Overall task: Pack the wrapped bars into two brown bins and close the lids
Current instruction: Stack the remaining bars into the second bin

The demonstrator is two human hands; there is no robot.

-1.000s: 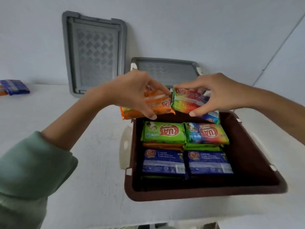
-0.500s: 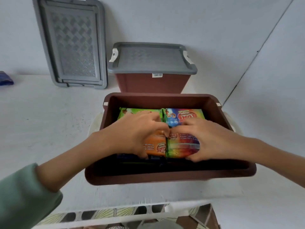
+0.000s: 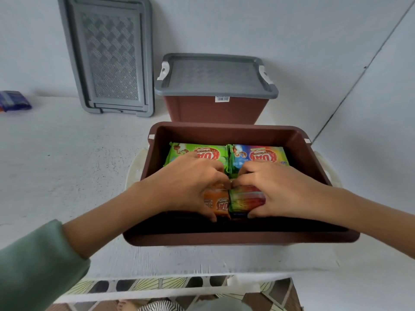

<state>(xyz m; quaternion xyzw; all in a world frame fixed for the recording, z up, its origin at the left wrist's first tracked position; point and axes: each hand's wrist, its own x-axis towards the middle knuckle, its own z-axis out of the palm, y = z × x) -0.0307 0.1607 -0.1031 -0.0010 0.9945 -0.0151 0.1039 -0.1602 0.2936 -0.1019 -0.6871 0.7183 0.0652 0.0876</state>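
Note:
An open brown bin (image 3: 224,131) stands in front of me with wrapped bars packed inside. My left hand (image 3: 190,182) grips an orange wrapped bar (image 3: 216,204) low in the bin's near half. Beside it, my right hand (image 3: 276,187) grips a multicoloured wrapped bar (image 3: 244,199); the two bars touch side by side. Farther back lie a green bar (image 3: 197,151) and a blue bar (image 3: 258,153). Behind the open bin stands a second brown bin (image 3: 215,111) with its grey lid (image 3: 215,75) on.
A loose grey lid (image 3: 112,55) leans upright against the wall at the back left. A blue wrapped bar (image 3: 14,101) lies at the far left on the white table (image 3: 67,164). The table's front edge runs just below the bin, over patterned floor.
Both hands came down from above the bin into it with the orange and multicoloured bars, and now press them a little lower. The view tilted, showing the closed bin behind.

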